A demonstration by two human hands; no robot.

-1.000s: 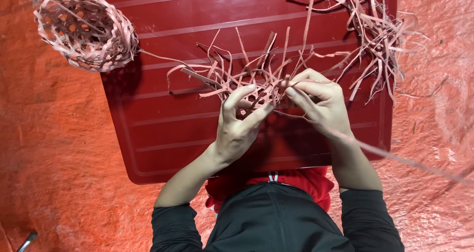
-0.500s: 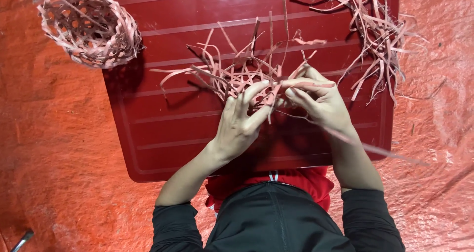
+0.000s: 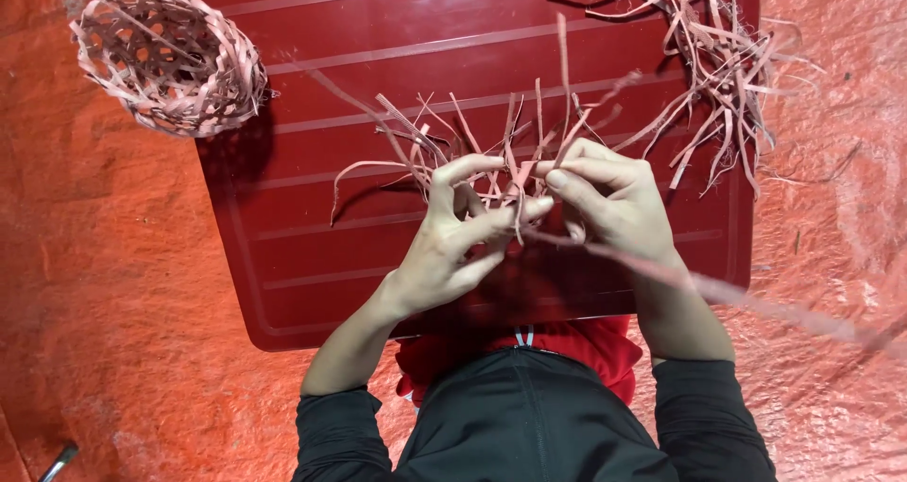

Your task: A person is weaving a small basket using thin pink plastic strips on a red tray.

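Observation:
My left hand (image 3: 453, 241) and my right hand (image 3: 609, 203) meet over a dark red board (image 3: 312, 246). Between them they hold a small, partly woven piece (image 3: 491, 161) of thin pinkish strips, its loose ends fanning up and to the left. My right thumb and forefinger pinch one strip at the piece's right side. One long strip (image 3: 756, 302) trails from my hands out to the lower right, blurred. The woven middle is mostly hidden by my fingers.
A finished open-weave ball-shaped basket (image 3: 170, 61) lies at the board's top left corner. A heap of loose strips (image 3: 709, 57) lies at the top right. Orange-red sheeting (image 3: 113, 302) covers the ground around. A grey metal tool tip (image 3: 57, 463) shows at bottom left.
The woven piece has turned in my hands, so its loose ends point more upward and left. My right fingers have shifted to pinch a strip, and the long strip swings at the lower right.

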